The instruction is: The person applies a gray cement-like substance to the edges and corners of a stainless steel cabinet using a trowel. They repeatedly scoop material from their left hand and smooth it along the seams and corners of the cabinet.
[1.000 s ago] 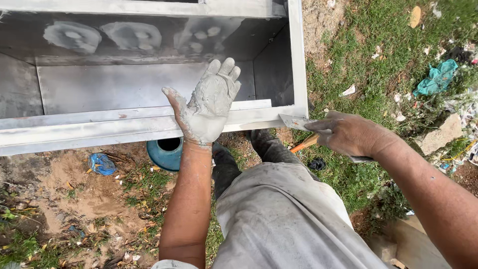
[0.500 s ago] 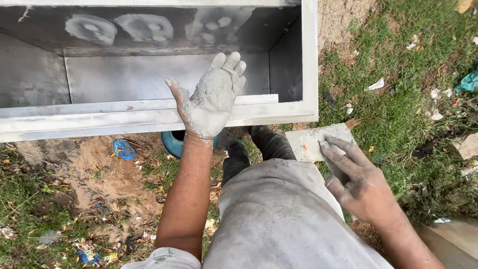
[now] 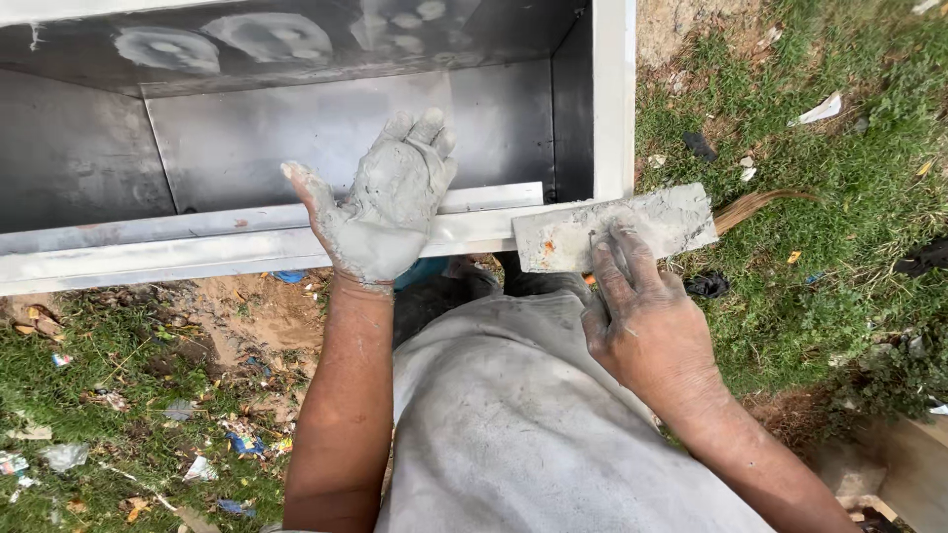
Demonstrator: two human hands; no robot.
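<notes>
Left hand [image 3: 387, 202] spread flat, caked in grey mortar, palm pressed on the front rim of the grey metal box [image 3: 247, 237]; right hand [image 3: 647, 321] gripping a mortar-smeared flat trowel [image 3: 614, 229], laid on the rim's right corner, above littered grass [image 3: 839, 257]

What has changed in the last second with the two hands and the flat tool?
The right hand moved left toward the metal box, bringing the flat trowel, which it held earlier too; its blade now lies flat on the front rim. The left hand, coated with grey cement, stayed open against the rim, holding nothing.
</notes>
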